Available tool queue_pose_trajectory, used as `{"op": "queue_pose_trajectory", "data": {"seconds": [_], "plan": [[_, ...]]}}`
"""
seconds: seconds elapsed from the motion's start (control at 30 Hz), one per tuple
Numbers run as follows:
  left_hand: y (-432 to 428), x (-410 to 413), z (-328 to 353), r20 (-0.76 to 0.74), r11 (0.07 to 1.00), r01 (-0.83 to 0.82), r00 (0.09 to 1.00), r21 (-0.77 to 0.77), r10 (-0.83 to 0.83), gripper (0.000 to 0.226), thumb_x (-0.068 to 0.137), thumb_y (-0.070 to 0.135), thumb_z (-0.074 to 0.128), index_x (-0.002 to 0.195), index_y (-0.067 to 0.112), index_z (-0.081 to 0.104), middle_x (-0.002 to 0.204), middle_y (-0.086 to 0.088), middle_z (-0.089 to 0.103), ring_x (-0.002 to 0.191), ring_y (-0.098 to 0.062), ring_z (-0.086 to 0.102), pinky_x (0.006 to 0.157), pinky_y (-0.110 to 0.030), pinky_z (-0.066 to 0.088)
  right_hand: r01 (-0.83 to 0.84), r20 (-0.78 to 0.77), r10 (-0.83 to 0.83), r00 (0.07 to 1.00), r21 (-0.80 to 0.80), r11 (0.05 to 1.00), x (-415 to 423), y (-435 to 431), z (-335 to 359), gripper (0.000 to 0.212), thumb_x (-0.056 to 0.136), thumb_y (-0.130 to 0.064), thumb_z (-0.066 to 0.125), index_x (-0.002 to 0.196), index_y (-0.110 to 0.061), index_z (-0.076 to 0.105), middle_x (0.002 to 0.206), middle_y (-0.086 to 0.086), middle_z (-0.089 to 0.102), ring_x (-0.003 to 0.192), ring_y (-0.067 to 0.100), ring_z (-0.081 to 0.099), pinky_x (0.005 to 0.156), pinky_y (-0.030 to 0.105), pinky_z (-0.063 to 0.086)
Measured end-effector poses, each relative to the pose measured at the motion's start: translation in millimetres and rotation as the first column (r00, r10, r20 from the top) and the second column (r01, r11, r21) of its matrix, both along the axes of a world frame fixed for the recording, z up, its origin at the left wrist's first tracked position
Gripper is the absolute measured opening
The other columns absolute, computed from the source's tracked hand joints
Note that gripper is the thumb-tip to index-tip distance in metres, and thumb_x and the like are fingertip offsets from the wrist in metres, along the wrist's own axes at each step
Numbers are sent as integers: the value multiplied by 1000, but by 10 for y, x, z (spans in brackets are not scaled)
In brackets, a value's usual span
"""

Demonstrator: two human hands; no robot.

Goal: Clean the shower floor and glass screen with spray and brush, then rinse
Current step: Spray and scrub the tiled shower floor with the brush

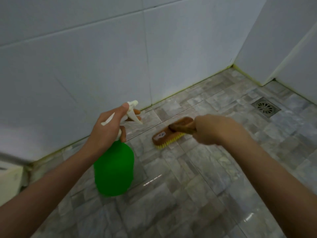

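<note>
- Grey stone-patterned tiles make up the shower floor (197, 177), which shines with wet glare in several spots.
- White wall tiles (103, 57) rise behind it, with yellowish grout along the seam where wall meets floor.
- A square metal drain (265, 107) sits in the floor at the far right, near the corner where 2 walls meet.
- The left hand (106, 129) reaches forward with the forearm stretched out from the lower left, holding the neck of a green spray bottle (114, 169) above the floor.
- Its fingers (123, 133) wrap the neck below the white trigger head (133, 109), the thumb lies on top of the head, and 1 fingertip shows at the trigger.
- The nozzle points toward the base of the wall.
- The right hand (214, 129) comes in from the lower right, forearm angled down, and is blurred.
- Its fingers are closed around the handle of a brown scrub brush (171, 133); single fingers cannot be made out.
- The brush lies on the floor just right of the bottle, yellow bristles down against the tiles, well apart from the drain.
</note>
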State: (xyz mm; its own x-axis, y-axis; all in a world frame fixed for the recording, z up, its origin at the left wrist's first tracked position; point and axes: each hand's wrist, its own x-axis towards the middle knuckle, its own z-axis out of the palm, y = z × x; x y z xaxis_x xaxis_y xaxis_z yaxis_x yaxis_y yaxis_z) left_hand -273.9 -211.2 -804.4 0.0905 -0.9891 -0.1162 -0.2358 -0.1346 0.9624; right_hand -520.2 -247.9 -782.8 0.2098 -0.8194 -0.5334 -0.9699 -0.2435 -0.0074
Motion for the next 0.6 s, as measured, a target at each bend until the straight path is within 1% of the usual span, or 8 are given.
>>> {"op": "queue_pose_trajectory", "data": {"seconds": [0.1, 0.17, 0.23, 0.33, 0.43, 0.47, 0.53, 0.6], "plan": [[107, 153, 12, -30, 1000, -25, 999, 16, 26, 39, 99, 46, 46, 112, 19, 71, 111, 2, 75, 36, -18, 45, 52, -28, 42, -55, 99, 61, 993, -67, 996, 253, -27, -302, 44, 98, -17, 39, 138, -36, 40, 95, 1, 59, 77, 18, 60, 64, 29, 48], [212, 228, 8, -4, 999, -18, 1000, 31, 18, 48, 88, 58, 49, 105, 21, 74, 113, 2, 74, 36, -17, 47, 54, -29, 42, -56, 186, 75, 980, -103, 993, 359, -149, -434, 44, 100, -21, 38, 142, -31, 37, 91, 0, 58, 65, 13, 53, 56, 27, 42], [314, 323, -6, 19, 999, -14, 1000, 30, 13, 51, 85, 59, 48, 102, 20, 75, 110, 2, 75, 36, -17, 47, 53, -27, 43, -104, 146, 113, 983, -68, 992, 349, -97, -324, 47, 100, -16, 37, 143, -33, 35, 86, 1, 52, 56, 10, 45, 53, 26, 42], [443, 454, -4, 26, 998, -40, 999, 38, 39, 44, 95, 50, 47, 105, 16, 74, 106, 3, 76, 35, -17, 45, 48, -25, 43, -146, 22, 144, 989, 94, 985, 359, 294, -6, 53, 99, -10, 36, 143, -40, 31, 84, -1, 46, 64, 14, 50, 68, 29, 53], [501, 544, -3, -6, 996, -73, 997, 51, 74, 44, 95, 49, 47, 109, 15, 72, 107, 1, 76, 36, -20, 43, 52, -30, 43, -279, 54, 278, 959, 20, 960, 652, 297, -107, 72, 94, -5, 37, 147, -49, 17, 120, 8, 52, 80, 21, 57, 71, 33, 52], [524, 546, 2, -9, 996, -73, 997, 57, 73, 47, 91, 54, 48, 108, 18, 73, 107, 0, 76, 37, -21, 44, 55, -32, 43, -268, 104, 269, 957, -28, 963, 756, 203, -239, 72, 95, -5, 36, 147, -49, 15, 122, 10, 53, 86, 24, 59, 71, 34, 51], [551, 553, 11, -4, 995, -72, 997, 66, 73, 50, 84, 62, 48, 102, 23, 75, 106, -1, 76, 38, -22, 45, 59, -35, 44, -174, 207, 186, 961, -75, 982, 884, 101, -347, 65, 98, -9, 35, 148, -46, 16, 117, 10, 58, 91, 26, 60, 71, 34, 48], [583, 563, 15, -11, 995, -76, 997, 63, 77, 46, 87, 58, 47, 100, 23, 75, 106, 0, 76, 38, -22, 45, 57, -32, 44, -158, 200, 166, 966, -55, 986, 850, 207, -301, 61, 97, -9, 36, 147, -42, 23, 105, 2, 59, 80, 22, 57, 68, 33, 47]]}}
